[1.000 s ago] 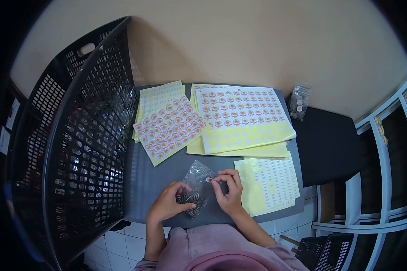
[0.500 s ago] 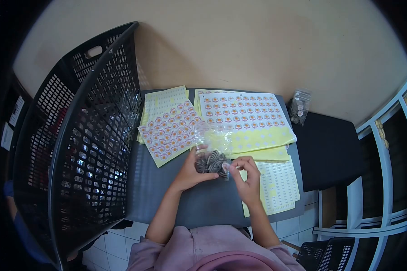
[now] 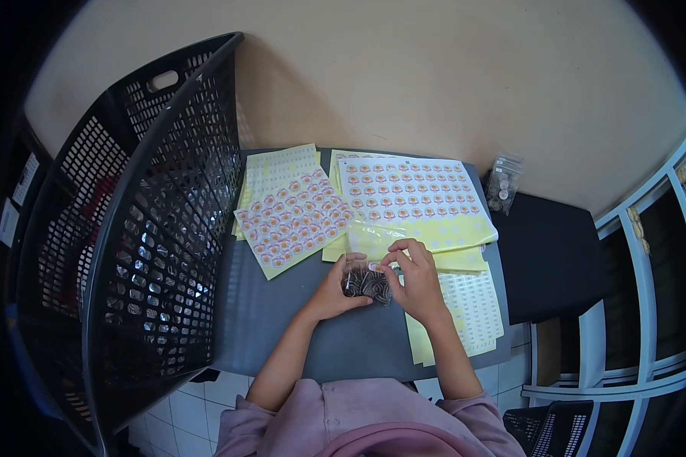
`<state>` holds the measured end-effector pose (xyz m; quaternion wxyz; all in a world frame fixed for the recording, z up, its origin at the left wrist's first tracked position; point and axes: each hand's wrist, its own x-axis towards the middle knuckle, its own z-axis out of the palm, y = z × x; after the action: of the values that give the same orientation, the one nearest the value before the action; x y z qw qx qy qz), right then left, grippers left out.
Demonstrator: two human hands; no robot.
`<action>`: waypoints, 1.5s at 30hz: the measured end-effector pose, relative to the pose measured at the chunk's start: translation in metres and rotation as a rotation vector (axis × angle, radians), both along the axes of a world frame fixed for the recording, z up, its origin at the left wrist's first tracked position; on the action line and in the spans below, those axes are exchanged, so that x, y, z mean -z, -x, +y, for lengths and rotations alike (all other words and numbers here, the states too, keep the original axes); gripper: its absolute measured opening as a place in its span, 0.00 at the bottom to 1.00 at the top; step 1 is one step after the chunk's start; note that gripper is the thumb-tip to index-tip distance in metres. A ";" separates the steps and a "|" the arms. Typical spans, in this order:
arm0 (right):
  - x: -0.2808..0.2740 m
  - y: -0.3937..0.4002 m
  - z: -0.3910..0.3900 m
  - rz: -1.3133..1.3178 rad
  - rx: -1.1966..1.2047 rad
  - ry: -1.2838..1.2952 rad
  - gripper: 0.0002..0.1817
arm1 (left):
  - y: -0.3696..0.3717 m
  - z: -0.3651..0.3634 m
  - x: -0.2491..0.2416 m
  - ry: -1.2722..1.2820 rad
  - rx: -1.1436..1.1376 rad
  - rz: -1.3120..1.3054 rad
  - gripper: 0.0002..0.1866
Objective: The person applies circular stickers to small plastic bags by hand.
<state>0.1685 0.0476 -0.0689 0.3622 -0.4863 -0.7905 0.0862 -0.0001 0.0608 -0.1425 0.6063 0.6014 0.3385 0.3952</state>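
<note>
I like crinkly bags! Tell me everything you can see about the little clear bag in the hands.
The bag is small, clear, shiny plastic. Its lower part bulges with dark, striped-looking bits, too small to tell what. Its top part looks empty and see-through, lying over the yellow sheets. It sits low over the grey table. The left hand holds its left side, and the right hand pinches its front near the middle.
</note>
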 end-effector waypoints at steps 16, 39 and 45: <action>0.018 0.010 0.002 -0.015 0.084 -0.043 0.06 | 0.000 0.002 0.002 -0.047 0.023 0.016 0.38; 0.036 0.003 -0.022 -0.176 0.091 0.180 0.27 | -0.003 -0.006 0.000 -0.081 0.018 -0.083 0.37; 0.032 -0.001 -0.024 -0.147 0.123 0.197 0.30 | -0.006 -0.008 0.003 -0.041 0.040 -0.081 0.40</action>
<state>0.1693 0.0232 -0.1005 0.2585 -0.5723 -0.7711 0.1053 0.0060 0.0524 -0.1457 0.6147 0.6041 0.2934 0.4137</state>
